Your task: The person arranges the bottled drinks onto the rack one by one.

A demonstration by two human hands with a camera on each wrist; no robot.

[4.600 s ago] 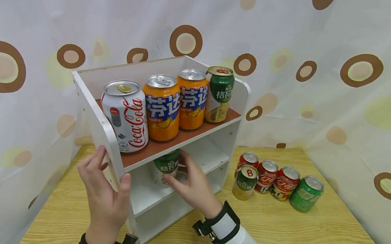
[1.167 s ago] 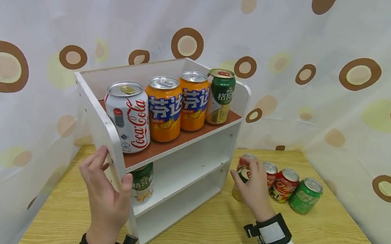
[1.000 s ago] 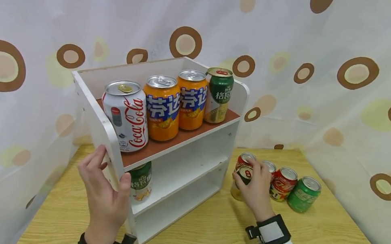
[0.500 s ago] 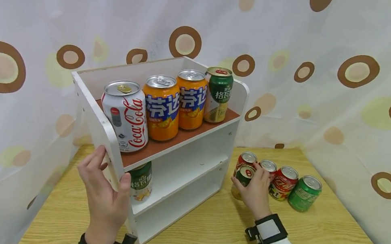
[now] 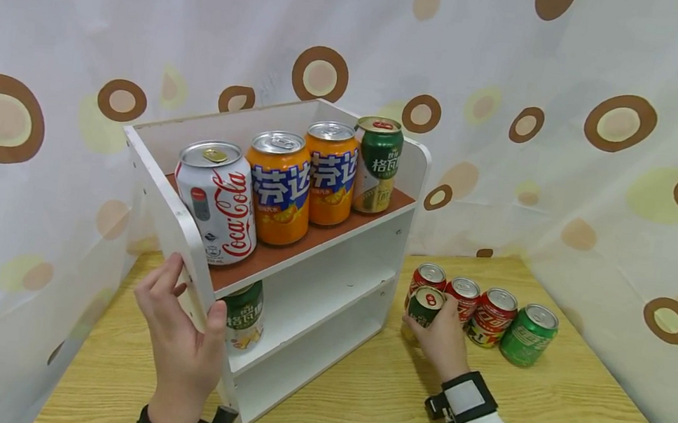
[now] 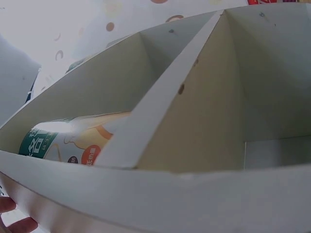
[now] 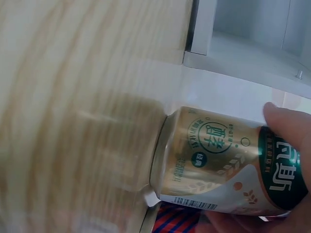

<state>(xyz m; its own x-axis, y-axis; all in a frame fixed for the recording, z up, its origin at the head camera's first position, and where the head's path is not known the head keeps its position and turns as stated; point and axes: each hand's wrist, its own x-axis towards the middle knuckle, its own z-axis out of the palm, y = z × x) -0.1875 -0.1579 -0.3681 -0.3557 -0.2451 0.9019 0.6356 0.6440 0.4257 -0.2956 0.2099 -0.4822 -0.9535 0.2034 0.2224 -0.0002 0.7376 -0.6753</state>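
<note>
My right hand (image 5: pixel 447 338) grips a green and gold kvass can (image 5: pixel 424 308) near the table's right side, fingers and thumb around its upper part. In the right wrist view the gold lower half of this kvass can (image 7: pixel 214 155) is seen close to the tabletop; whether it touches is hard to tell. My left hand (image 5: pixel 183 340) rests its fingers on the left side panel of the white shelf (image 5: pixel 185 221), thumb extended by the front edge. Another green kvass can (image 5: pixel 246 320) stands at the left end of the middle level, partly hidden by that hand.
On the top level stand a silver Coca-Cola can (image 5: pixel 219 207), two orange Fanta cans (image 5: pixel 280 197) and a kvass can (image 5: pixel 377 167). Several red cans (image 5: pixel 493 319) and a green can (image 5: pixel 529 337) stand on the wooden table (image 5: pixel 365 412), close beside the gripped can.
Earlier my right hand held a kvass can inside the middle level; that can now stands at its left end. The right hand moved right and closed around another kvass can. Left hand unchanged.
</note>
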